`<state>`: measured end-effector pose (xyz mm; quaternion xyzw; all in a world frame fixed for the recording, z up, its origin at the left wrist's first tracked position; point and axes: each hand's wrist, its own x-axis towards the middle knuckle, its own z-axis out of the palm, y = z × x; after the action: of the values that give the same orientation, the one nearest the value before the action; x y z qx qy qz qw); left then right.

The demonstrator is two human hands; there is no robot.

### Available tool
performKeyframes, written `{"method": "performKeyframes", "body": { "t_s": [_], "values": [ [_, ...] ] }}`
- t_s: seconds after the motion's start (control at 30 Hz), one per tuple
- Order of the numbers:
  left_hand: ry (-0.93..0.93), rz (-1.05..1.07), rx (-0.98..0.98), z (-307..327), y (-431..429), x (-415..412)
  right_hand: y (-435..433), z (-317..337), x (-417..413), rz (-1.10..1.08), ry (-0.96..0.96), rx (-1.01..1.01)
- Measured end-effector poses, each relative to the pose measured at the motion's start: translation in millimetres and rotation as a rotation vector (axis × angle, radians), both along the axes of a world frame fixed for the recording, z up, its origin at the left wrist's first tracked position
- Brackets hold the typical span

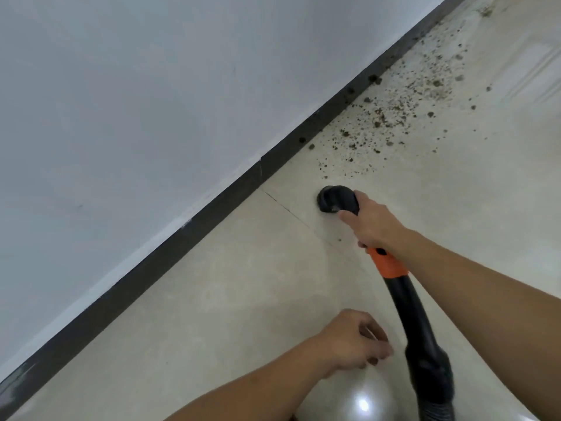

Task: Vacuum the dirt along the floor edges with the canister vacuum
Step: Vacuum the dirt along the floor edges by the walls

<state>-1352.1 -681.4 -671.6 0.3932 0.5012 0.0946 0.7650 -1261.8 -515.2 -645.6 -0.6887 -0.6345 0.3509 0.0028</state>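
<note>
My right hand (375,223) grips the vacuum's black wand just behind its round nozzle (332,200), which touches the beige tile floor a short way out from the wall. An orange collar (388,264) joins the wand to the black hose (425,354) running down to the frame's bottom right. Brown dirt crumbs (394,117) lie scattered along the dark baseboard (273,161), just beyond the nozzle. My left hand (355,341) hovers over the shiny silver canister top (358,399) with fingers loosely curled, holding nothing I can see.
A pale grey wall (151,101) fills the upper left, meeting the floor at the baseboard that runs diagonally. A tile joint (288,209) crosses the floor left of the nozzle. More dirt continues toward the far top right corner (485,12).
</note>
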Motion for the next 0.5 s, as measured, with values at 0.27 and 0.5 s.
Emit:
{"method": "performKeyframes", "body": {
  "t_s": [0.27,0.5],
  "values": [
    [0.286,0.488,-0.056,-1,58,-50,-89,2,46,0.063,-0.097,0.057],
    [0.367,0.375,-0.035,20,91,-42,-139,-16,38,-0.07,0.08,0.026]
  ]
}}
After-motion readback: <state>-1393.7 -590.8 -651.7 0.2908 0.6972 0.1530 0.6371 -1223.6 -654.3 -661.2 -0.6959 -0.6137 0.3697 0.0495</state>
